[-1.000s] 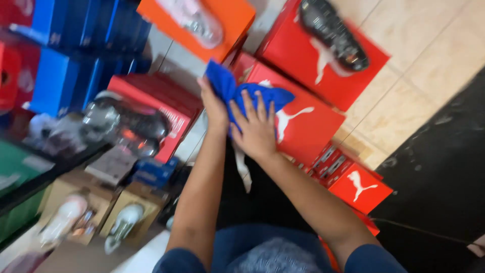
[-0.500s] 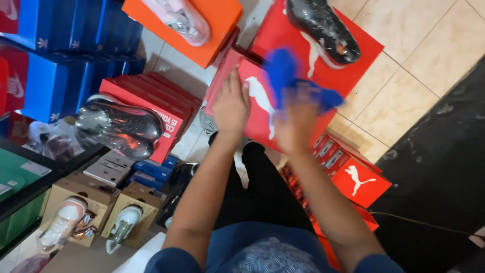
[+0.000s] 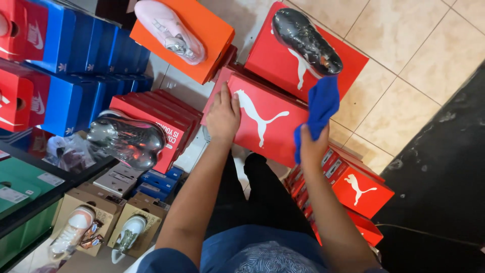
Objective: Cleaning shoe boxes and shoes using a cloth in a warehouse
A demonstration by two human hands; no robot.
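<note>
Right under both hands, there's the red shoebox (image 3: 268,124) with its white leaping-cat mark, top of a stack and tilted across the middle of the view. The left hand (image 3: 223,115) lies flat on the box's left end, fingers spread and pointing up toward the far edge, palm pressed to the lid, gripping nothing. The right hand (image 3: 312,144) sits at the box's right edge, fingers curled tight around a blue cloth (image 3: 321,107); the cloth stands up out of that fist and drapes over the box's right corner.

Just beyond the cloth's top, nearly touching it, a dark glossy shoe (image 3: 306,41) in clear wrap lies on another red box (image 3: 283,63), which sits behind the one being held. Up and to the left of the flat hand, a pink shoe (image 3: 169,29) rests on an orange box (image 3: 202,43). Left of that hand, a row of red boxes (image 3: 161,119) stands on edge, and a silvery wrapped shoe (image 3: 127,140) lies against their near side. Further left again, blue boxes (image 3: 76,65) are stacked upright. Below the right fist, lower red boxes (image 3: 361,189) step down toward the tiled floor (image 3: 429,55). Down at the lower left, well away from both hands, two brown cardboard boxes (image 3: 108,215) each carry a pale shoe.
</note>
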